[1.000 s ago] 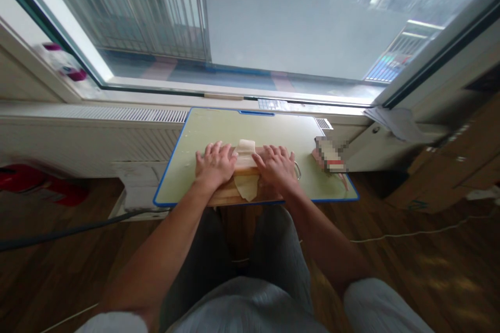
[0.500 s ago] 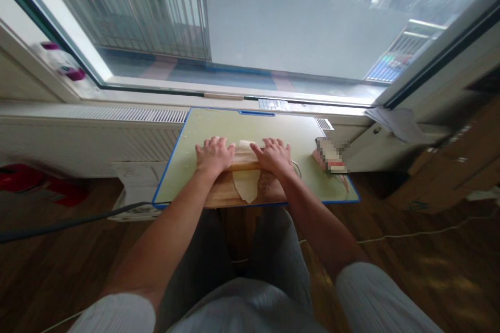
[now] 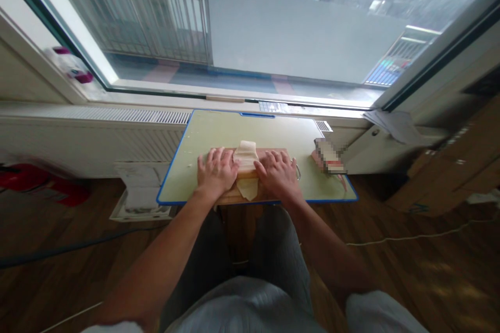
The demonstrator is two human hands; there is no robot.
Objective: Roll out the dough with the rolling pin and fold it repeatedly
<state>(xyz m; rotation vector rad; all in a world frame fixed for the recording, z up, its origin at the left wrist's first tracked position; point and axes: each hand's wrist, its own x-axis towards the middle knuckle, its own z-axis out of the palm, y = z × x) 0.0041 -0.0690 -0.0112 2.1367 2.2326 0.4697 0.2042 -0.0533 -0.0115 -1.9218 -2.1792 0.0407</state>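
A pale strip of dough (image 3: pixel 247 190) lies lengthwise on a small wooden board (image 3: pixel 231 197), its far end reaching beyond the board. Across it rests a wooden rolling pin (image 3: pixel 248 173), only its middle showing between my hands. My left hand (image 3: pixel 216 170) presses palm down on the pin's left part, fingers spread forward. On the right part lies my right hand (image 3: pixel 278 171), also flat with fingers apart. Both thumbs point inward near the dough. The pin's ends are hidden under my hands. A metal ring handle (image 3: pixel 298 170) sticks out at the board's right side.
Beneath the wooden board is a large pale green cutting board (image 3: pixel 222 127) with a blue rim. A partly pixelated package (image 3: pixel 330 158) lies on its right side. Behind run a radiator (image 3: pixel 148 114) and a window. A red fire extinguisher (image 3: pixel 47 184) is at left, cardboard boxes (image 3: pixel 441 182) at right.
Both hands and the rolling pin have shifted slightly toward me over the dough, uncovering more of the wooden board's far edge. The view has moved a little.
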